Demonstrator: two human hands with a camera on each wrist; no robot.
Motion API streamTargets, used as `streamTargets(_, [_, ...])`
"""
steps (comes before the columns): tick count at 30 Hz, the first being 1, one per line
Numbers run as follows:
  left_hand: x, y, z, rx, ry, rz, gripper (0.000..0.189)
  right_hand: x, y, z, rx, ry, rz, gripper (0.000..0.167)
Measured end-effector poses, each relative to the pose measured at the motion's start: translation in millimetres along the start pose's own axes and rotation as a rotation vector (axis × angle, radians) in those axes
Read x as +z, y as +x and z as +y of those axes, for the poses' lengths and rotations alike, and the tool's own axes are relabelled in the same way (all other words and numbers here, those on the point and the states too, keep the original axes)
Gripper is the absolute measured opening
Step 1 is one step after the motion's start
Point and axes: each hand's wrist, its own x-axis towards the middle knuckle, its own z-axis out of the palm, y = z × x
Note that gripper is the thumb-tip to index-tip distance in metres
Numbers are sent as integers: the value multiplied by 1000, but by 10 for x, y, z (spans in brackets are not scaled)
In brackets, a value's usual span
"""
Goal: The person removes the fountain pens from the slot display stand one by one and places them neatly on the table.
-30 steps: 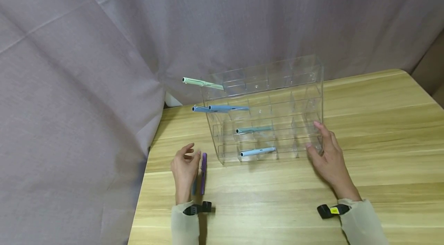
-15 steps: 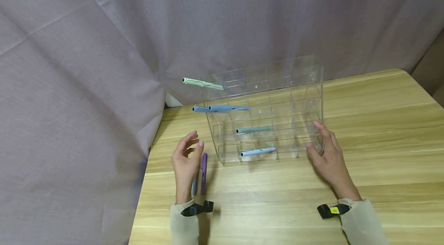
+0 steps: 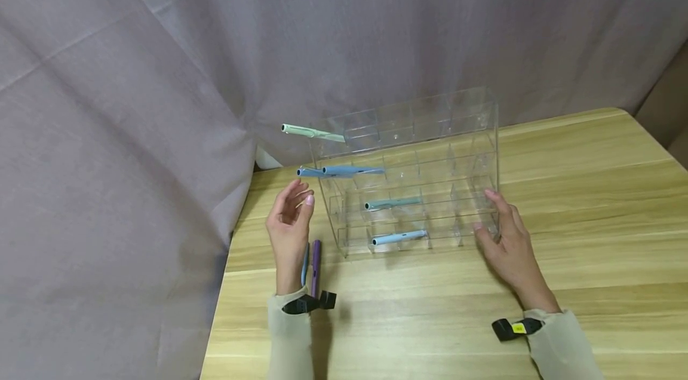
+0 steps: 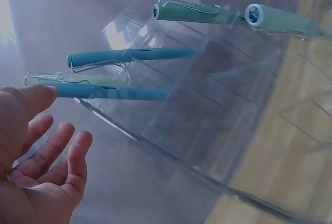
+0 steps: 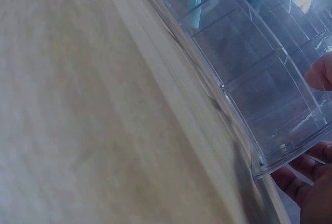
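A clear acrylic display rack [image 3: 438,201] with tiered compartments stands on the table. My right hand [image 3: 510,248] grips its lower right side, thumb [image 5: 321,73] inside the front and fingers outside the wall. My left hand [image 3: 289,221] is raised beside the rack's left side, fingers loosely bent and holding nothing. Just above its fingertips, two blue pens [image 3: 355,170] slant out of the rack. A light green pen [image 3: 312,132] sits in the top tier. Lower down lie a teal pen [image 3: 393,203] and a light blue pen [image 3: 399,238].
A purple pen [image 3: 316,266] and a blue pen [image 3: 304,265] lie on the wooden table [image 3: 408,320] by my left wrist; the blue one is partly hidden. A grey curtain [image 3: 344,33] hangs behind the rack and along the left.
My left hand has moved up and away from the pens on the table, toward the blue pens in the rack. My right hand keeps its grip on the rack.
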Motion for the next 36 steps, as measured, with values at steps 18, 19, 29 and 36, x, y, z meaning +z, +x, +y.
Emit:
streamTargets(18, [153,278,106,41,4,36,40,11,-17,14,-5,-17,4,78])
streamTargets(19, [158,292,107,47,5,32,39,13,-16,12,-7,-14,7,78])
streamTargets(29, [179,364,151,113,11,-7,36,22,-1,3,-22,1,16,78])
streamTargets(36, [159,375,168,149,11,-42,30,19,-2,16,-32,-6,23,77])
